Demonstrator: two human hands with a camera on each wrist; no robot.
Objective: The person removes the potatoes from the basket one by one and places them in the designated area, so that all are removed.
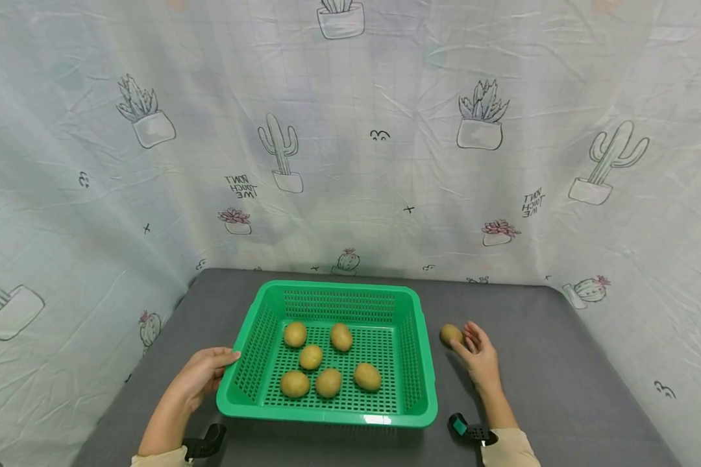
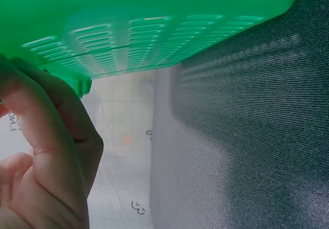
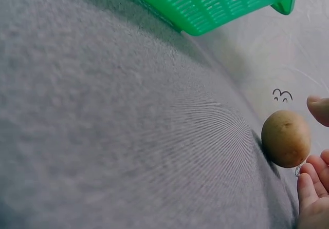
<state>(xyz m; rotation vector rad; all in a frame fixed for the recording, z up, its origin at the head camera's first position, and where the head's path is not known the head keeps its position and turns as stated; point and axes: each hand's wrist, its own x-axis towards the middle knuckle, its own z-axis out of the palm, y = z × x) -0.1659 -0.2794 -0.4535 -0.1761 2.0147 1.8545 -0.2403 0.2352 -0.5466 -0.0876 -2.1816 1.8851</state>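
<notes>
A green plastic basket [image 1: 327, 417] with slotted walls stands on the grey table, several potatoes [image 1: 367, 377] lying apart on its floor. My left hand [image 1: 201, 375] pinches the basket's left rim, thumb on top and fingers underneath; the left wrist view shows those curled fingers [image 2: 56, 116] below the rim. To the right of the basket, a single potato [image 3: 286, 139] rests on the table. Beside it is my right hand [image 1: 480, 360], thumb and fingers spread around its near side. In the right wrist view a gap shows between the thumb [image 3: 320, 110] and this potato.
The grey cloth-covered table [image 1: 537, 363] extends on both sides of the basket. A pale curtain [image 1: 350, 162] printed with cacti and potted plants hangs behind and along the sides. Each wrist wears a black strap [image 1: 206, 442].
</notes>
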